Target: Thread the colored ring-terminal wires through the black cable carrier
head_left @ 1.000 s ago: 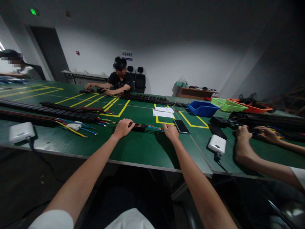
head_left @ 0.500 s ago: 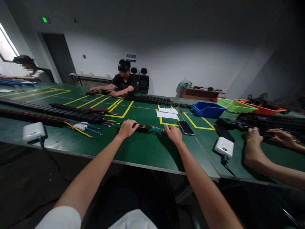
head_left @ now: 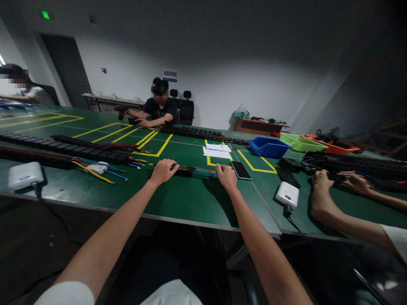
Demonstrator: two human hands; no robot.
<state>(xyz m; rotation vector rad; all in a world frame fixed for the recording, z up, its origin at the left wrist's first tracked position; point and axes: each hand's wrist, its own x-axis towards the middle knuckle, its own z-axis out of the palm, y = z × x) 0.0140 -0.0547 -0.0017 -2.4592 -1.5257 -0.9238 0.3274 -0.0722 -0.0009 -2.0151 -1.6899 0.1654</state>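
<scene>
My left hand (head_left: 163,171) is closed round a black cable chain (head_left: 183,170) lying on the green table (head_left: 190,203). Coloured wires (head_left: 205,170) come out of the chain's right end, red, blue and green among them. My right hand (head_left: 226,176) is at the right tips of these wires, its fingers curled together. Whether it grips a wire is too small to make out. Just right of my right hand lies a phone (head_left: 241,170), and behind it are white papers (head_left: 217,151).
Long black cable chains (head_left: 73,148) and a white box (head_left: 26,176) are at the left. Rightward are a blue bin (head_left: 269,147), a green bin (head_left: 302,142), another white box (head_left: 287,195) and a person's hands (head_left: 322,180). Another person (head_left: 160,110) sits opposite.
The view has shifted slightly to the right. My right hand has come off the wire tips a little, showing more of them. The person opposite has raised a dark tool.
</scene>
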